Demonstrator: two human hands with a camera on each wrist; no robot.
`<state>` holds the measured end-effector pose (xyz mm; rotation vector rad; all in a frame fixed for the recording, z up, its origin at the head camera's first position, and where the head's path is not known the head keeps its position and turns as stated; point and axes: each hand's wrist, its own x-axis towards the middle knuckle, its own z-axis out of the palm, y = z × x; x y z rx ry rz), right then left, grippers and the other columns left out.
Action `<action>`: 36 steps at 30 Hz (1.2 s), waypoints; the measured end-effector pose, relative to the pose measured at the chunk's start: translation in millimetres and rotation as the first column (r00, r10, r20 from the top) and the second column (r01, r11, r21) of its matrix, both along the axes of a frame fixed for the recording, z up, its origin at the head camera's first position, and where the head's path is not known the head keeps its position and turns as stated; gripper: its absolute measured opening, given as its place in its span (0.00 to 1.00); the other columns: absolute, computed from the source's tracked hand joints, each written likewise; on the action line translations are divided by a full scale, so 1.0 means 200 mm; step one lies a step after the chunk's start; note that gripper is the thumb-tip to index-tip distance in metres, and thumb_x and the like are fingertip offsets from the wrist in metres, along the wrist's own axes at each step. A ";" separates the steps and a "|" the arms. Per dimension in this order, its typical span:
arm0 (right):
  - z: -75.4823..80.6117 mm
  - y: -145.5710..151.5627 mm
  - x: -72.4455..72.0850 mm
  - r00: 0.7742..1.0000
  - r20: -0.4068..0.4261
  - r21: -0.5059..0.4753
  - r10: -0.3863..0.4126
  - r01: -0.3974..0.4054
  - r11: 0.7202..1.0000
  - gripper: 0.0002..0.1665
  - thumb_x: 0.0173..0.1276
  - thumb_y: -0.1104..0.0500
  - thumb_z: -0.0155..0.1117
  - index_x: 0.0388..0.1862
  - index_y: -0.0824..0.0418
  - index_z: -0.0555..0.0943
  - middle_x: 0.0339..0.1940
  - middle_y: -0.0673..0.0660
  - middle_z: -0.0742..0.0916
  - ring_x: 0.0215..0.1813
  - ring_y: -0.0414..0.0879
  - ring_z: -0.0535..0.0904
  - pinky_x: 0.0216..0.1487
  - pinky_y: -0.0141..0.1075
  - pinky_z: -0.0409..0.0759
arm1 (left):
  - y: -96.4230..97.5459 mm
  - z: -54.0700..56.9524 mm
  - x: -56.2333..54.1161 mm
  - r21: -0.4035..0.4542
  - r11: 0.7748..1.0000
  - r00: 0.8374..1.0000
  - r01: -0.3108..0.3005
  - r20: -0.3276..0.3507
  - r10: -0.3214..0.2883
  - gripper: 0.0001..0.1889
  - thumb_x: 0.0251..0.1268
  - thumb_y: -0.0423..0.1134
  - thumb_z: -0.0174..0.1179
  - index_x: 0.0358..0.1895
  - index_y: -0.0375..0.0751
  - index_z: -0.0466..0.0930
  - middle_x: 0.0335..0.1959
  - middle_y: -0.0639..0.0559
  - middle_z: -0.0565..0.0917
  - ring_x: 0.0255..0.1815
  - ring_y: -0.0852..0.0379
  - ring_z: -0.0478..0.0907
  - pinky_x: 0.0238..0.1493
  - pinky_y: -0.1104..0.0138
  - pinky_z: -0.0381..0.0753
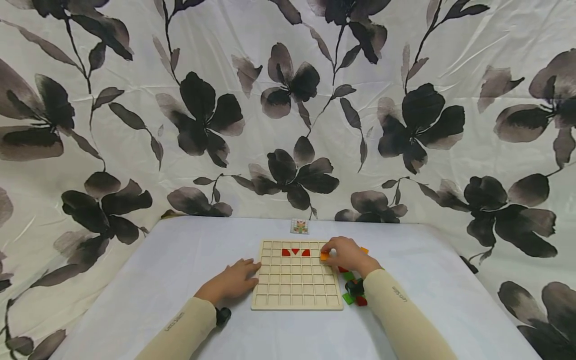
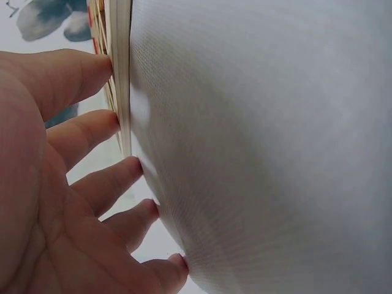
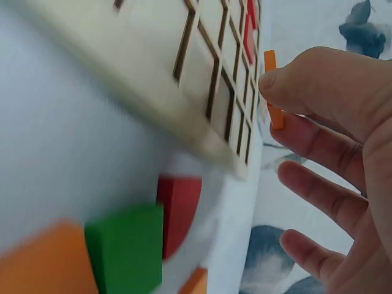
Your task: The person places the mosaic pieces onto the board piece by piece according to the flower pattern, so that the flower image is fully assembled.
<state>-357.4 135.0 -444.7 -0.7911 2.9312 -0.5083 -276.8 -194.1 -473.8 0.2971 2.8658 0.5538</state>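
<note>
A pale wooden grid board (image 1: 297,304) lies on the white table, with two red rounded pieces (image 1: 286,252) and a red triangle (image 1: 295,251) set in one of its upper rows. My right hand (image 1: 347,253) pinches an orange tile (image 3: 275,116) between thumb and index finger, above the board's upper right part. In the right wrist view the other fingers are spread, away from the tile. My left hand (image 1: 231,281) touches the board's left edge with thumb and fingertips, its fingers mostly straight and apart in the left wrist view.
Beside the board's right edge lie loose pieces, among them a green one (image 3: 125,248), a red one (image 3: 177,211) and an orange one (image 3: 49,263), partly under my right forearm. A small patterned card (image 1: 299,226) lies behind the board, before a floral cloth (image 1: 288,125).
</note>
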 end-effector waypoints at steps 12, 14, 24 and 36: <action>-0.01 -0.17 0.02 0.998 0.017 -0.053 0.059 -0.058 0.997 0.15 0.63 0.51 0.69 0.49 0.51 0.86 0.50 0.50 0.87 0.58 0.52 0.78 0.65 0.56 0.68 | 0.00 0.00 0.01 0.011 1.000 1.000 -0.022 0.013 0.022 0.28 0.70 0.48 0.54 0.71 0.45 0.67 0.74 0.40 0.63 0.77 0.34 0.53 0.71 0.34 0.51; -0.02 -0.21 0.03 0.997 0.010 -0.056 0.070 -0.069 0.996 0.14 0.64 0.52 0.67 0.49 0.51 0.86 0.51 0.49 0.87 0.59 0.52 0.78 0.66 0.57 0.67 | 0.00 0.00 0.01 0.014 1.000 1.000 -0.022 0.007 0.022 0.28 0.70 0.48 0.54 0.70 0.44 0.67 0.74 0.39 0.64 0.76 0.34 0.53 0.71 0.34 0.51; -0.04 -0.32 0.06 0.994 -0.026 -0.043 0.108 -0.109 0.993 0.10 0.64 0.55 0.66 0.44 0.50 0.87 0.50 0.49 0.88 0.56 0.50 0.79 0.62 0.54 0.69 | 0.00 -0.01 0.01 0.022 1.000 1.000 -0.019 -0.007 0.019 0.27 0.69 0.47 0.54 0.70 0.44 0.68 0.73 0.39 0.64 0.76 0.33 0.54 0.70 0.33 0.51; -0.07 -0.37 0.05 0.989 -0.100 0.017 0.112 -0.111 0.994 0.07 0.64 0.55 0.67 0.40 0.51 0.88 0.41 0.47 0.88 0.50 0.48 0.79 0.51 0.46 0.73 | 0.01 0.02 0.01 0.020 1.000 1.000 -0.021 0.003 0.021 0.28 0.70 0.48 0.54 0.70 0.45 0.67 0.73 0.39 0.64 0.76 0.33 0.53 0.71 0.34 0.50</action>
